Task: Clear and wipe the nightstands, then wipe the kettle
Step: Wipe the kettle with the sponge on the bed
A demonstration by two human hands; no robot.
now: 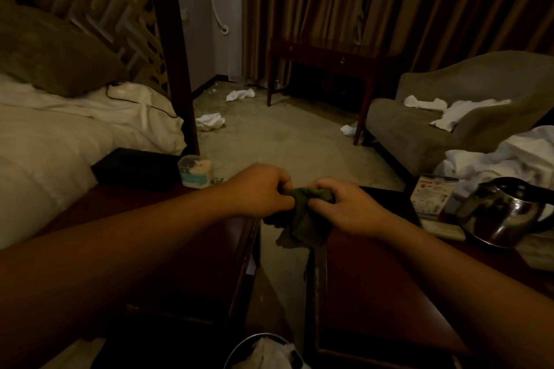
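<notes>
Two hands, left hand (263,189), right hand (344,207), fingers (322,186) pinching green cloth (305,219) between them

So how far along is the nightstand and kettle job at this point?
Early, it seems. Done: nothing visibly. The left nightstand still carries a black box and a plastic tub; the right nightstand holds a card and the kettle. In hand: left hand and right hand both grip a green cloth between the stands. Left: clearing, wiping both tops, then the kettle.

Dark green cloth (305,219) bunched; steel kettle (503,213) upright on right nightstand (389,293).
</notes>
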